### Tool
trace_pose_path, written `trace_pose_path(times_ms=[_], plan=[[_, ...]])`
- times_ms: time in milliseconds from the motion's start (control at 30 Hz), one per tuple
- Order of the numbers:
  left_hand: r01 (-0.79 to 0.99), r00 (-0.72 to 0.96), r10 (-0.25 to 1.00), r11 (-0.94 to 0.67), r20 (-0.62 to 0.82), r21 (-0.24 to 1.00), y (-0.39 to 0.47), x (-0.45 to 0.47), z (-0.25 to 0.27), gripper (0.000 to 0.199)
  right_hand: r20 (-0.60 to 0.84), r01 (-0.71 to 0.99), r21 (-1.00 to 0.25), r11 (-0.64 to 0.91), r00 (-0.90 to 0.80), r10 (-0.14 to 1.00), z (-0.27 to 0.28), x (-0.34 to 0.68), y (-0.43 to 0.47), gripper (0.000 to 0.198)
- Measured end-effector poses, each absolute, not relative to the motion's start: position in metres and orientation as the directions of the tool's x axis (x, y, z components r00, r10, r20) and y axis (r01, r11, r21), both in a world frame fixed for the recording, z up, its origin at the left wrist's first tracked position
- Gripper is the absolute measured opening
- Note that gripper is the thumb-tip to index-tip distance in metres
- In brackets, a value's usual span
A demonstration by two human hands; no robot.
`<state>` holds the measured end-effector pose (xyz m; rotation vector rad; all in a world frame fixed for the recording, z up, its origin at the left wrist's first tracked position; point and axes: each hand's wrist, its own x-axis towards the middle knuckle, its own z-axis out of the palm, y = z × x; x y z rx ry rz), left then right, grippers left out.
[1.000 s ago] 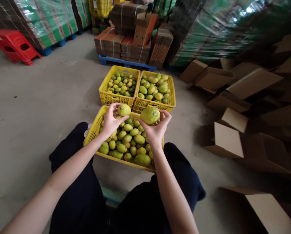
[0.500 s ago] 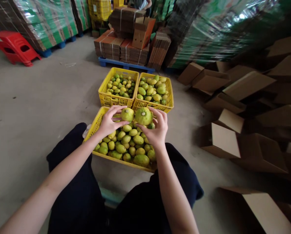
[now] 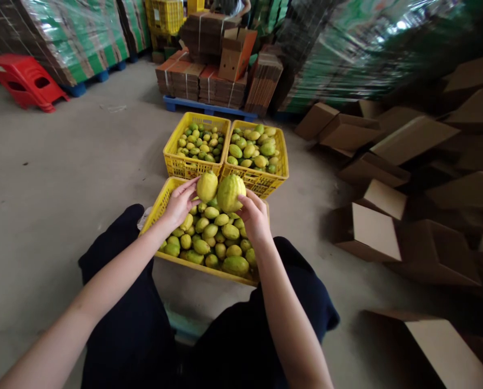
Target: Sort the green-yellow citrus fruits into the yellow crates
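My left hand (image 3: pixel 181 202) is closed on a yellow-green lemon (image 3: pixel 207 187), gripping it from its left side. In my right hand (image 3: pixel 254 215) is a larger, ribbed, greener lemon (image 3: pixel 230 193), held by its right side. Both fruits are side by side, stem ends upward, above the near yellow crate (image 3: pixel 201 271). That crate holds many green-yellow lemons (image 3: pixel 209 230). Behind it stand two more yellow crates of the same fruit: the left crate (image 3: pixel 193 168) has smaller ones, the right crate (image 3: pixel 253 181) larger ones.
Open cardboard boxes (image 3: pixel 371 235) lie heaped on the right. Flattened cartons (image 3: pixel 222 86) are stacked on a blue pallet (image 3: pixel 209 108) at the back, with a person (image 3: pixel 231 6) partly visible beyond. A red stool (image 3: pixel 26 81) stands at left, near wrapped pallets (image 3: pixel 79 38).
Both lemons have been turned in my fingers, from ends facing me to stem ends up, sides showing. They have shifted slightly left, and my right hand has moved a little lower.
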<state>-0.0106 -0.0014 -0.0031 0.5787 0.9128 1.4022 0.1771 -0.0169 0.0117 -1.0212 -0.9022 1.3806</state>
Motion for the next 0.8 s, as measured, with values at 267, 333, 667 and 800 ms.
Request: trace_pose_path(times_ms=[267, 333, 667, 800], plan=[[-0.478, 0.084, 0.978, 0.207, -0.190, 0.854, -0.008, 0.001, -0.006, 0.049, -0.215, -0.365, -0.909, -0.202, -0.003, 0.977, 0.004, 0.162, -0.017, 0.047], [-0.499, 0.104, 0.976, 0.218, -0.192, 0.839, -0.007, 0.000, -0.006, 0.048, -0.241, -0.412, -0.884, -0.219, 0.002, 0.970, 0.007, 0.160, -0.018, 0.048], [-0.501, 0.231, 0.945, 0.319, -0.231, 0.804, -0.001, -0.009, -0.006, 0.038, -0.250, -0.538, -0.820, -0.193, 0.033, 0.968, 0.013, 0.166, -0.012, 0.033], [-0.508, 0.231, 0.927, 0.374, -0.296, 0.776, 0.001, -0.010, -0.008, 0.024, -0.258, -0.591, -0.795, -0.137, 0.126, 0.958, 0.010, 0.164, -0.009, 0.031]])
